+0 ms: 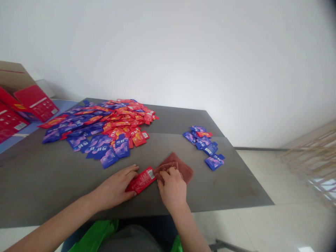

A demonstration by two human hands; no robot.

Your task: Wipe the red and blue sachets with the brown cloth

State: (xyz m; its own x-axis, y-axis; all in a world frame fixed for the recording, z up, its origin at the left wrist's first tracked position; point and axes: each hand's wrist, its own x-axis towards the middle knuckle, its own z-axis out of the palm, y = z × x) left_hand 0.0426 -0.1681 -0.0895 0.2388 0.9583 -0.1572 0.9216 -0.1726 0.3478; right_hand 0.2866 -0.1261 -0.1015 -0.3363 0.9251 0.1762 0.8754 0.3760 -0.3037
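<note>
A red spouted pouch (143, 181) lies flat on the table, its back with small print and a barcode facing up. My left hand (119, 184) holds its left end, thumb on the near edge and fingers along the far edge. Bunched in my right hand (173, 187) is a brown cloth (186, 168); it touches the pouch's right end, and part of it spreads flat beyond my fingers. My right fingertips are partly hidden in its folds.
A large heap of red and blue pouches (123, 117) covers the table's back left. Several mostly blue pouches (210, 148) lie loosely to the right. Open red cartons (35, 99) stand at far left. The grey table (236, 189) ends at the right; a white wall (168, 52) rises behind.
</note>
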